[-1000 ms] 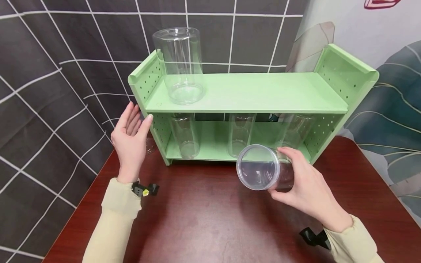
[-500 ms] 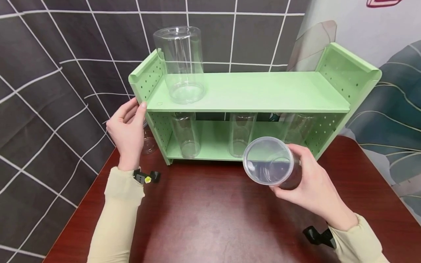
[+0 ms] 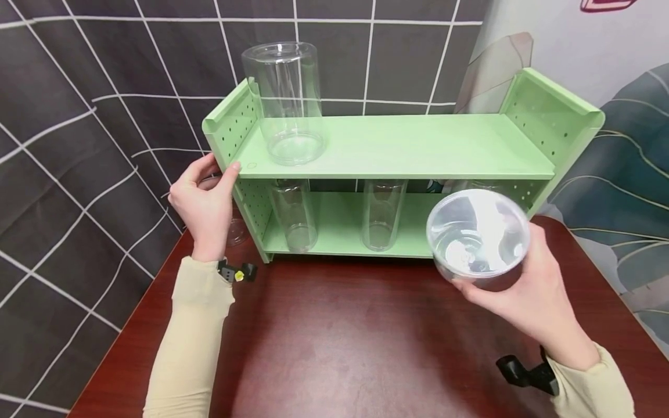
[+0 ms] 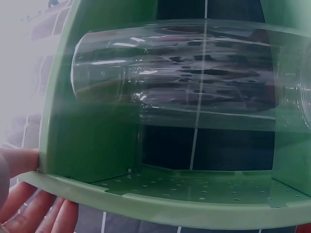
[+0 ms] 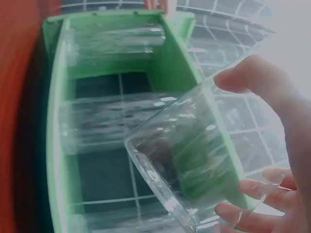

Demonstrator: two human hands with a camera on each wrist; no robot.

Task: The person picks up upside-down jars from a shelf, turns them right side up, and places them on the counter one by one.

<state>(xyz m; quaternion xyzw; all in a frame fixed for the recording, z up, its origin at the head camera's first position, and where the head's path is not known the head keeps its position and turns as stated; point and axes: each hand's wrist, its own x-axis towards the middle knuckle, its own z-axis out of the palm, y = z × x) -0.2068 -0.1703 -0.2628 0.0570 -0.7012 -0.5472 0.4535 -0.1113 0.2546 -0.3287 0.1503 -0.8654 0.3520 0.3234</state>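
My right hand [image 3: 543,302] holds a clear plastic jar [image 3: 478,232] above the table, in front of the lower right of a green two-tier shelf [image 3: 418,145]. The jar tilts, its round mouth facing the head camera. In the right wrist view, thumb [image 5: 243,75] and fingers [image 5: 257,208] span the jar's wall. My left hand [image 3: 201,200] grips the shelf's left side panel, the thumb on the front edge and the fingers around the outer side. The left wrist view shows the same hold, with fingers [image 4: 41,213] past the panel's edge.
A large clear jar [image 3: 290,104] stands at the upper tier's left. Two slim clear jars [image 3: 295,215] are on the lower tier; another is mostly hidden behind the held jar. One more clear container [image 3: 236,232] stands left of the shelf on the red-brown table [image 3: 334,348].
My left hand has closed onto the shelf's left panel from open fingers beside it. My right hand has moved right and up with the jar, turning its mouth upward.
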